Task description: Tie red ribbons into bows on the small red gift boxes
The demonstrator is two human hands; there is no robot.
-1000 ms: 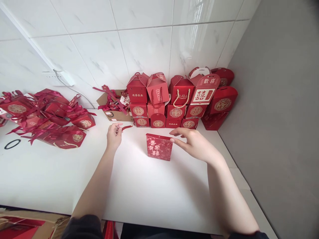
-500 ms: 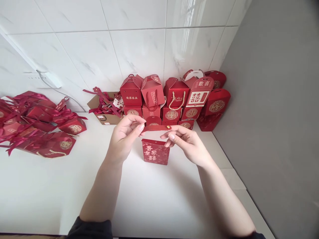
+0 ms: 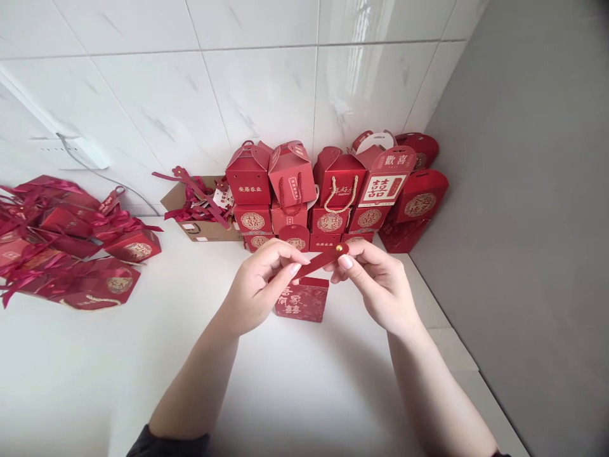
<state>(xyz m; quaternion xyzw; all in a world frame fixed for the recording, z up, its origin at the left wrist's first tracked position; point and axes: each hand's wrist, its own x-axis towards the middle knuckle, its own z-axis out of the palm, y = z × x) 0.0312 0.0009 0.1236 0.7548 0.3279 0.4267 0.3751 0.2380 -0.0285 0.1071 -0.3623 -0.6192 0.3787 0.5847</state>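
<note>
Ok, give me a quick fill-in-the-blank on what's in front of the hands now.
1. The left hand and right hand pinch a red strap with a ____ stud at one end.
2. The small red box stands on the ____ table.
3. The cardboard box sits to the ____ of the stacked boxes.
Missing: gold, white, left.

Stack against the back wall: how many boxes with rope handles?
2. Both are in the top row: the box with a red rope handle, second from left, and the box with a cream rope handle right of it. Lower rows are partly hidden, so more are possible.
</note>
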